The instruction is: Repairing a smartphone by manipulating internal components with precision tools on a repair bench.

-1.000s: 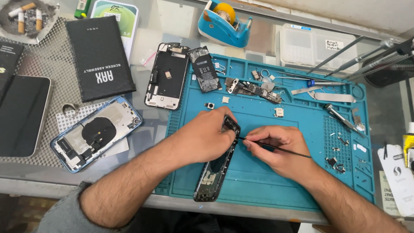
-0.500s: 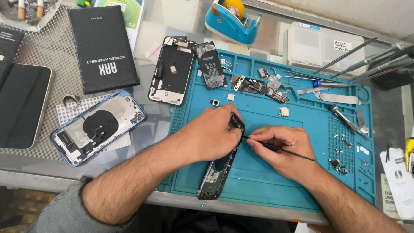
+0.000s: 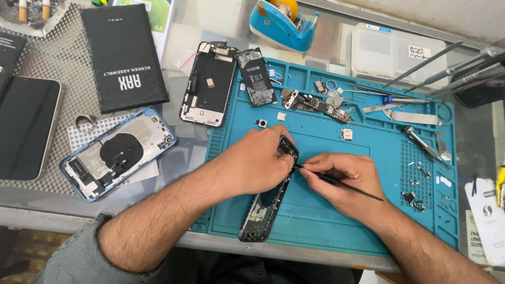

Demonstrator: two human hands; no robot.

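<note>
Head view looks down on two bare hands meeting over a dark phone frame (image 3: 265,202), which lies tilted on a blue silicone repair mat (image 3: 326,221) with its lower end near the mat's front edge. Left hand (image 3: 255,160) is curled over the frame's upper end, fingers closed on its edge and pinning it to the mat. Right hand (image 3: 344,181) is closed in a pinch on a thin black probe tool (image 3: 342,182) — its tip touches the frame's top corner just beside the left fingertips, and its tail runs out past the right wrist.

Just beyond the left knuckles lie a small camera module (image 3: 261,123) and a tiny square chip (image 3: 281,116). Farther on, past both hands, sit a phone logic board (image 3: 315,105) and a black phone battery (image 3: 256,77), with an opened phone chassis (image 3: 209,84) lying half off the mat. Beyond the right hand lie metal tweezers (image 3: 405,117) and a screwdriver (image 3: 421,142).

Well to the left of the left forearm rests a blue phone back housing (image 3: 118,152) — its coil faces up. Farthest off stand a black screen-assembly box (image 3: 123,55) and a blue tape dispenser (image 3: 284,23).
</note>
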